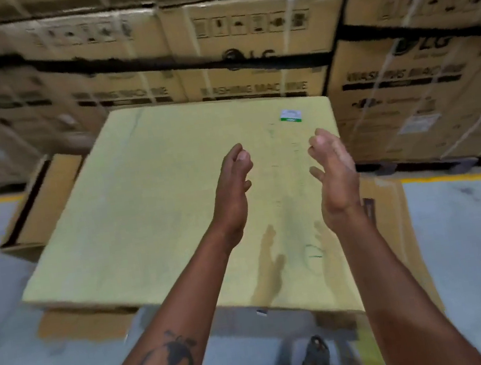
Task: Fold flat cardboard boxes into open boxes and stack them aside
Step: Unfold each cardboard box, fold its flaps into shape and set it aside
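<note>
Near you, left hand (231,183) and right hand (334,169), both loose-fingered and holding nothing, above the flat yellow cardboard sheet (149,201) lying on brown boxes; beyond, stacked cartons (244,42); likely between boxes, next needing an edge grip.

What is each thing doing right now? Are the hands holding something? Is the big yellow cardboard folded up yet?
Left hand: raised above the cardboard, fingers loosely bent, holding nothing.
Right hand: raised, palm facing the left hand, holding nothing.
Yellow cardboard sheet: lying flat on top, not folded.
Brown box underneath: partly covered, flap sticking out at the left.
Washing machine cartons: closed, strapped, stacked behind.
</note>
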`<state>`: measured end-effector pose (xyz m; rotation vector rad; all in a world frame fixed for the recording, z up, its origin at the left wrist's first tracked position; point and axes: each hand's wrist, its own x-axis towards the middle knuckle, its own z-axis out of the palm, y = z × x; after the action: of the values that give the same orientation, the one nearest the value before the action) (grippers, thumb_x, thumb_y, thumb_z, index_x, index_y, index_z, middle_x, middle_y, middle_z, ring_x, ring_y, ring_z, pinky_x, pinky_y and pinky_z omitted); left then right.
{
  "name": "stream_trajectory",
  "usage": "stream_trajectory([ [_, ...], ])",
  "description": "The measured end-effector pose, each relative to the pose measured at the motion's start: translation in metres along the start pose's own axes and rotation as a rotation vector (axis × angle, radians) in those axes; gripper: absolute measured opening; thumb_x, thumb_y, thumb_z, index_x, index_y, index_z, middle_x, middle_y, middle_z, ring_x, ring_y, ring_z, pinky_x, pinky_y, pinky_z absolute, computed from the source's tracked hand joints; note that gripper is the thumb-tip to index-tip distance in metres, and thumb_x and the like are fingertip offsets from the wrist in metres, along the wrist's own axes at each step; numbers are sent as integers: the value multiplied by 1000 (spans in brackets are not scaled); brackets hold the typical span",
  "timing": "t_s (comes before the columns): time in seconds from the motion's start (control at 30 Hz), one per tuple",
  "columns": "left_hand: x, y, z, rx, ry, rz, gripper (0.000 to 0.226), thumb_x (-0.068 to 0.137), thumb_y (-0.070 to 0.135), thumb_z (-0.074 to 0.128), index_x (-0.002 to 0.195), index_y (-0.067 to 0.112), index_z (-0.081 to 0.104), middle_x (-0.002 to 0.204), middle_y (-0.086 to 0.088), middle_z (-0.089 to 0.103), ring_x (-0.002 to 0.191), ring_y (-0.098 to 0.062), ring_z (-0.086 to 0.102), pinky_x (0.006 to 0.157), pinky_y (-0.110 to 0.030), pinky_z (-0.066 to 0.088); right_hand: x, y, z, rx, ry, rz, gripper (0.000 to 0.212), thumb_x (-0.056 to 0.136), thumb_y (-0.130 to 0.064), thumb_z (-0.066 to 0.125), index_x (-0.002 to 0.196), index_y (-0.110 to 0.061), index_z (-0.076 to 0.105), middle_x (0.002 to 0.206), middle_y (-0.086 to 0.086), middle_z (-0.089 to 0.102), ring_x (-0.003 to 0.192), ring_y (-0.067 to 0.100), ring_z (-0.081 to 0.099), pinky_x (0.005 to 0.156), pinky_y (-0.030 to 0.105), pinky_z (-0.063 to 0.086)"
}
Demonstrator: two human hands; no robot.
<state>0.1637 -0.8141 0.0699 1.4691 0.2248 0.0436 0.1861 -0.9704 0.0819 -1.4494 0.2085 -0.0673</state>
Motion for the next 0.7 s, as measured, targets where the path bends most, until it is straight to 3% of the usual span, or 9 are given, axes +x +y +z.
stream_trajectory([
  [0.13, -26, 13, -117, -4, 140, 18, 74, 72, 73, 55, 138, 41, 49, 135, 19, 58, 130, -3, 57, 117, -44, 40, -45, 9, 102, -15, -132, -18, 68, 87, -54, 56, 146, -21, 54, 144, -3, 59, 134, 12, 54, 116, 43, 41],
  [0.33, -72, 19, -265, 7, 303, 49, 81, 74, 75, 54, 146, 38, 45, 147, 13, 53, 135, -6, 53, 118, -45, 39, -107, 37, 244, -14, -313, -11, 65, 87, -54, 56, 143, -21, 56, 142, -3, 61, 131, 10, 56, 114, 42, 42],
  [0.7, -111, 10, -430, -64, 551, 49, 71, 90, 62, 50, 154, 30, 41, 148, 11, 53, 134, -5, 54, 118, -46, 39, -183, 74, 417, -95, -636, 23, 65, 88, -54, 56, 145, -24, 55, 142, -9, 59, 129, 1, 54, 116, 40, 42],
])
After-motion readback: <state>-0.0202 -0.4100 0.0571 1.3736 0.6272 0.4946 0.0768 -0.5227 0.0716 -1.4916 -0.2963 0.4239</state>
